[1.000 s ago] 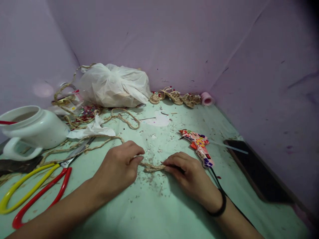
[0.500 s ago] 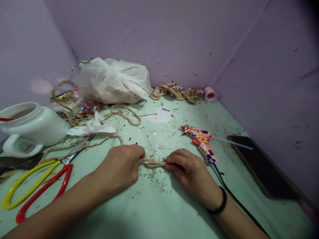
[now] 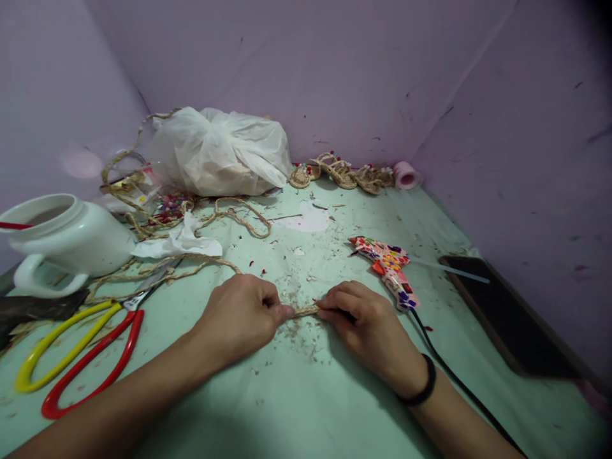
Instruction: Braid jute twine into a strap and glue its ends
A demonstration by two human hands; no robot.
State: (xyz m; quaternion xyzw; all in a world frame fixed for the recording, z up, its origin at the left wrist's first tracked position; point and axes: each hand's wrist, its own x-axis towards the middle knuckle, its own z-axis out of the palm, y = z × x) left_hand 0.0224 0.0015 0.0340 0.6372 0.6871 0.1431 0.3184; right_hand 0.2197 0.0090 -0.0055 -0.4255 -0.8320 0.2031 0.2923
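Note:
A short stretch of tan braided cord [image 3: 306,311] lies between my two hands, just above the table. My left hand [image 3: 243,312] is closed on its left end, thumb against the bent index finger. The other end is pinched in the fingertips of my right hand [image 3: 366,328], which has a black band at the wrist. From behind my left hand the cord's long loose length [image 3: 191,264] trails left across a pair of scissors [image 3: 129,325] with one yellow and one red handle. What is inside my left fist is hidden.
A flowered glue gun [image 3: 389,268] with a clear stick lies right, near a dark phone [image 3: 507,319]. At left stands a white mug [image 3: 71,236]. Behind are a tied plastic bag [image 3: 222,153], small woven sandals [image 3: 339,173] and a pink roll [image 3: 405,175]. Fibre scraps litter the green table [image 3: 306,395].
My left hand has shifted right along the cord, closer to my right hand, so less of the cord shows between them. My right hand stays nearly where it was.

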